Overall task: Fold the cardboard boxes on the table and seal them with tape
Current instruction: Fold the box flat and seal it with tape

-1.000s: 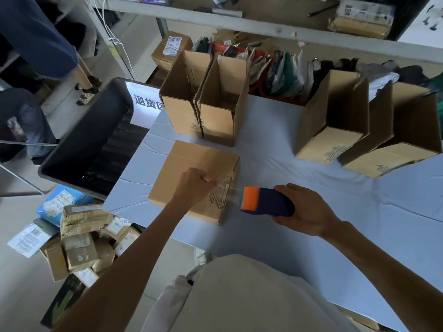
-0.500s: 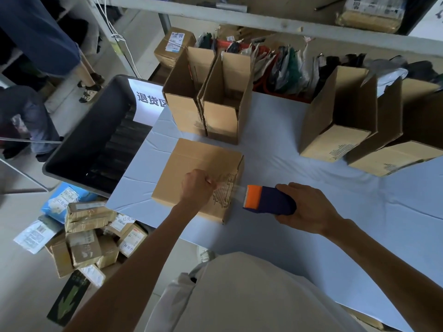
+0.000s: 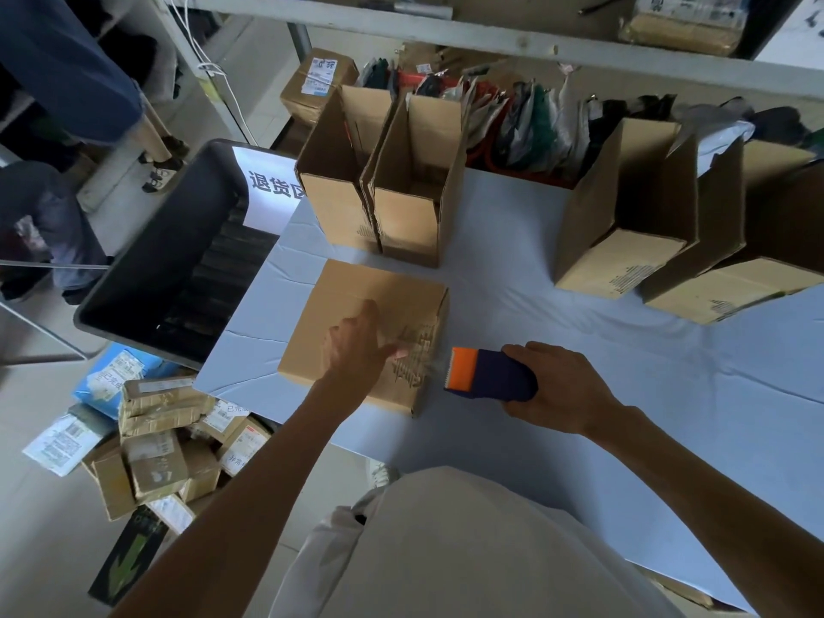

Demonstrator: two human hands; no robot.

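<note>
**Taping a box at the packing table**

Pale tiled floor (image 3: 40, 541) on the left; across the far side, a grey shelf (image 3: 490, 42) with bagged goods (image 3: 535, 122) packed beneath. Over the table (image 3: 579, 341), a creased pale-blue cloth. Against its left edge, a dark bin (image 3: 147, 269) with a white printed sign (image 3: 267, 189) at its far right corner. On the far half of the cloth, four open boxes: a left pair (image 3: 339, 207) standing touching, flaps up, and a right pair (image 3: 624, 243) tipped on their sides. On the floor near left, a heap of taped parcels (image 3: 156, 439).

Near the table's left corner, flat and closed, the box (image 3: 356, 287). On its top, the left hand (image 3: 356, 350), blurred, forefinger stretched far, thumb pressed out to the right, nothing held. Just right of the box, the right hand (image 3: 557, 390), fingers wrapped round a navy dispenser (image 3: 495, 376), orange blade toward the box. Between blade and box, a faint strip of clear tape (image 3: 434, 368).
</note>
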